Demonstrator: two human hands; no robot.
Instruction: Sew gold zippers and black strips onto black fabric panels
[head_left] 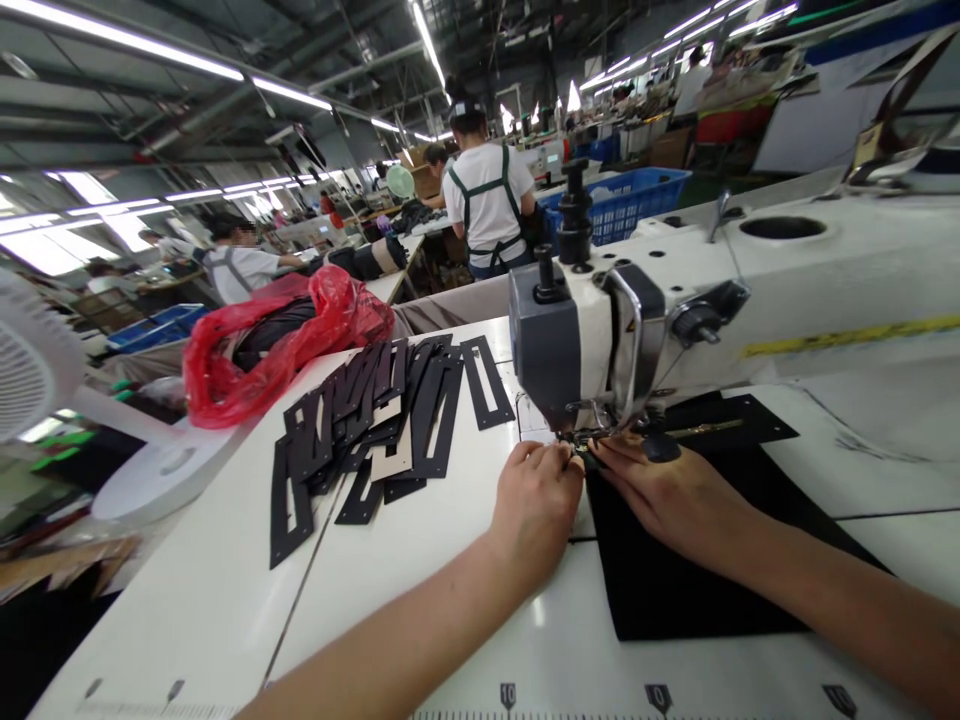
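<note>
My left hand (541, 510) is at the left of the sewing machine's needle area, fingers curled in a pinch. What lies between those fingertips is too small to make out. My right hand (671, 495) rests on a black fabric panel (682, 595), its fingers stretched out toward the presser foot (581, 437). Above both hands is the head of the white and grey sewing machine (551, 345). A black strip with a gold zipper (709, 428) lies across the panel, behind my right hand. The spot under the needle is mostly hidden by my fingers.
Left of the machine, black slotted pieces (442, 410) lie in an overlapping heap. Beyond them a red plastic bag (285, 340) holds dark material. A white fan (150, 450) stands at the left. Past the table, a person (487, 195) faces away near a blue crate (622, 205).
</note>
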